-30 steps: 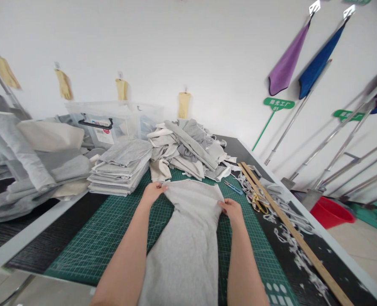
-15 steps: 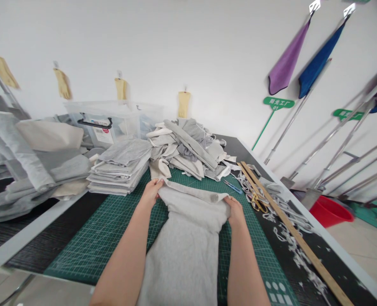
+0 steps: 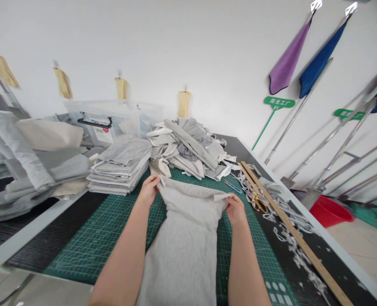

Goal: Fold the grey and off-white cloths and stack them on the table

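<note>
At frame centre, on the green cutting mat (image 3: 118, 229), left hand (image 3: 149, 190) and right hand (image 3: 235, 209) pinch the grey cloth (image 3: 188, 229)'s far corners; uneven tension could skew its fold.

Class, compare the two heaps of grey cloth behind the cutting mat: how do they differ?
The folded stack is neat, flat and squared; the loose heap is jumbled and taller. The stack lies left, partly off the cutting mat; the heap lies further right, at the mat's far edge. Both are mostly grey fabric.

head cam; worn; faces forward-down; close over green cutting mat (image 3: 112, 229)
</note>
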Demonstrator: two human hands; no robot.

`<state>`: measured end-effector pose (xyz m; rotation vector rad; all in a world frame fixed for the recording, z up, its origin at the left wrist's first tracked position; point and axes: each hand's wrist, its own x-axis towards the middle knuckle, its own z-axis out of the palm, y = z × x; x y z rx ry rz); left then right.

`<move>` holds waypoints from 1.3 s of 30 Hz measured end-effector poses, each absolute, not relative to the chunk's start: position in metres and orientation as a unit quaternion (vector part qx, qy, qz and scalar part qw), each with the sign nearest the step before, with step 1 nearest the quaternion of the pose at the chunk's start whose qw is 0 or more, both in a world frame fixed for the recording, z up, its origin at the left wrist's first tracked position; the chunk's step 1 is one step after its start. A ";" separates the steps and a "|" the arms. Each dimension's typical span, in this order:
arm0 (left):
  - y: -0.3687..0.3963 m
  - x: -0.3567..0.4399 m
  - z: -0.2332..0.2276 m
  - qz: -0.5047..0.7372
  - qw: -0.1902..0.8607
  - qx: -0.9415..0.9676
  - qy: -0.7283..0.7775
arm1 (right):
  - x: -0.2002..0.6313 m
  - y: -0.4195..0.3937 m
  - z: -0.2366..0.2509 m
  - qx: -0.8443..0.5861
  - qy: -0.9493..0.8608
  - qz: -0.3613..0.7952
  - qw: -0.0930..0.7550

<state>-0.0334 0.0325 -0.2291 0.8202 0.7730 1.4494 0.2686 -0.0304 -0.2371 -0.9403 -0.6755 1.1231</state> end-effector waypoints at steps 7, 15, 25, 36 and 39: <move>0.022 -0.043 -0.218 0.595 0.666 0.413 0.180 | 0.267 -0.040 -0.221 -0.362 -0.374 0.529 0.671; 0.046 -0.023 -0.239 0.553 0.672 0.314 0.380 | 0.258 -0.007 -0.244 -0.544 -0.207 0.479 0.657; 0.039 -0.006 -0.246 0.544 0.628 0.332 0.446 | 0.264 -0.014 -0.256 -0.598 -0.190 0.418 0.656; 0.042 -0.017 -0.242 0.576 0.685 0.275 0.352 | 0.259 -0.045 -0.272 -0.639 -0.309 0.341 0.616; 0.045 -0.022 -0.238 0.573 0.696 0.273 0.335 | 0.259 -0.060 -0.277 -0.654 -0.367 0.310 0.585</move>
